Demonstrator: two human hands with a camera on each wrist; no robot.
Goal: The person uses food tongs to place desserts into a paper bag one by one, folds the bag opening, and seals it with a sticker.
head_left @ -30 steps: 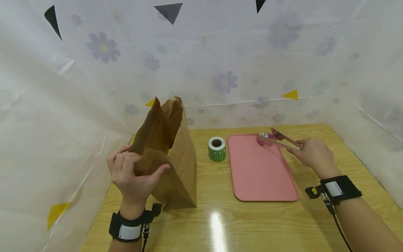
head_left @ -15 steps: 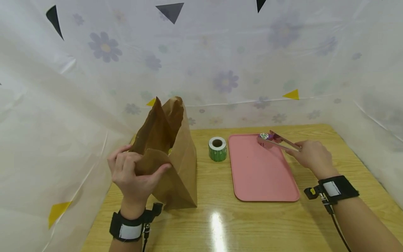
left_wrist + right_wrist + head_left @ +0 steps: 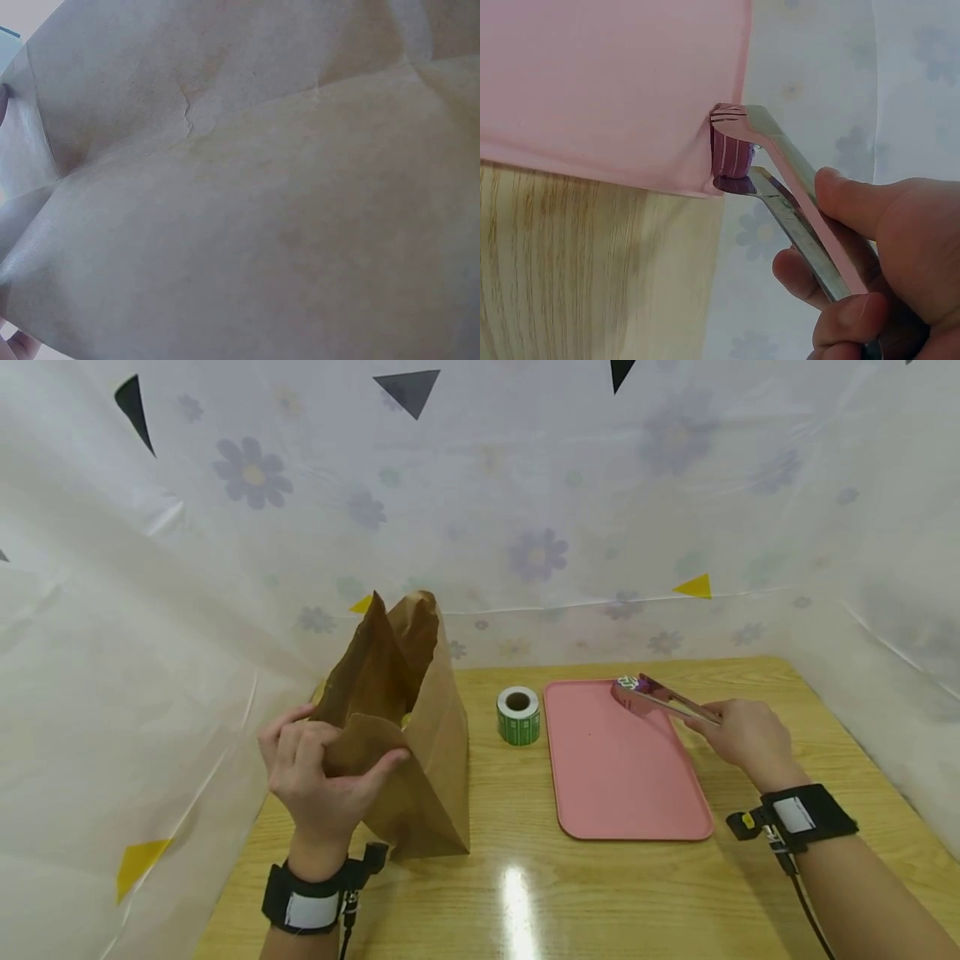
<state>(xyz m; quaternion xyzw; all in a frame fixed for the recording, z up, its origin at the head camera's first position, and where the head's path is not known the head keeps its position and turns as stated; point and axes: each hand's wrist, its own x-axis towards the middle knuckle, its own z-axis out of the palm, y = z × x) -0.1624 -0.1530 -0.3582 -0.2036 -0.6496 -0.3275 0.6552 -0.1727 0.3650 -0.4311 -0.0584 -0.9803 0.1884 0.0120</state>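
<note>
My left hand (image 3: 318, 781) grips the near rim of a brown paper bag (image 3: 442, 760), thumb on one side and fingers on the other. The bag stands with its mouth spread, and a bit of something yellow shows inside. Bag paper (image 3: 247, 225) fills the left wrist view. In my right hand (image 3: 746, 739) are metal tongs (image 3: 802, 225), squeezed between thumb and fingers. Their tips sit on both sides of a small purple striped item (image 3: 731, 154) with a white-and-green patterned end, at the far right corner of a pink tray (image 3: 626, 777).
Between bag and tray stands a roll of green labels (image 3: 518, 717). The wooden table (image 3: 517, 893) meets a flower-patterned curtain (image 3: 540, 510) at the back and sides. Each wrist wears a black strap with a camera and cable.
The tong arms have drawn together around the purple item as my right hand squeezed. My left hand and the bag have stayed in place.
</note>
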